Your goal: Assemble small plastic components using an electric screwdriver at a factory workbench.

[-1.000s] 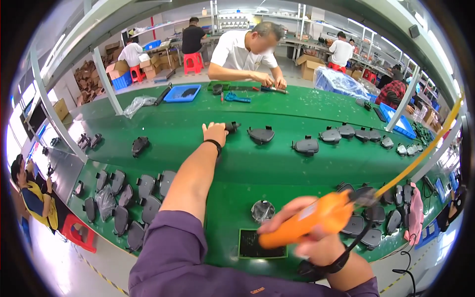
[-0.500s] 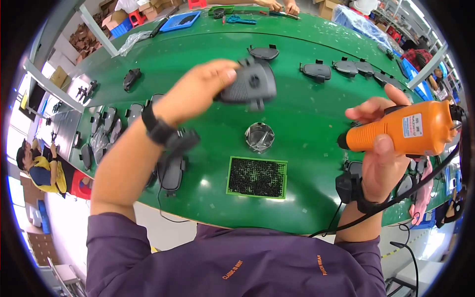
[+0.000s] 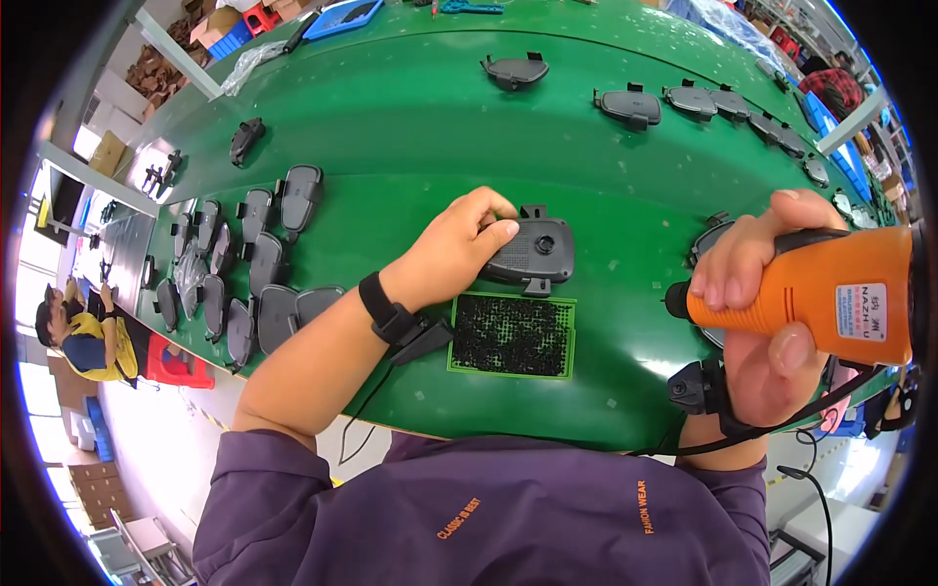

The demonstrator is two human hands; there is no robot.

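Note:
My left hand (image 3: 454,242) grips the left end of a dark grey phone holder (image 3: 549,256), thumb on top. Its round hub faces up and small tabs stick out from two edges. Just nearer than it lies a green-rimmed tray (image 3: 572,340) filled with small black pieces, too small to name. At the right, my right hand (image 3: 747,269) is wrapped round an orange electric screwdriver (image 3: 811,293), held level with its black tip pointing left, apart from the phone holder. The round foil-like dish is out of sight, apparently behind the phone holder.
Several similar phone holders (image 3: 264,259) lie at the left, with a clear plastic bag (image 3: 191,269) among them. More phone holders (image 3: 630,105) form a line at the far right. The screwdriver's black cable (image 3: 782,410) runs beneath my right forearm. A person (image 3: 93,337) sits at the left.
My left hand has brought the phone holder nearer and to the right, down over the dish's place. My right hand with the screwdriver has come slightly nearer. The whole view has shifted.

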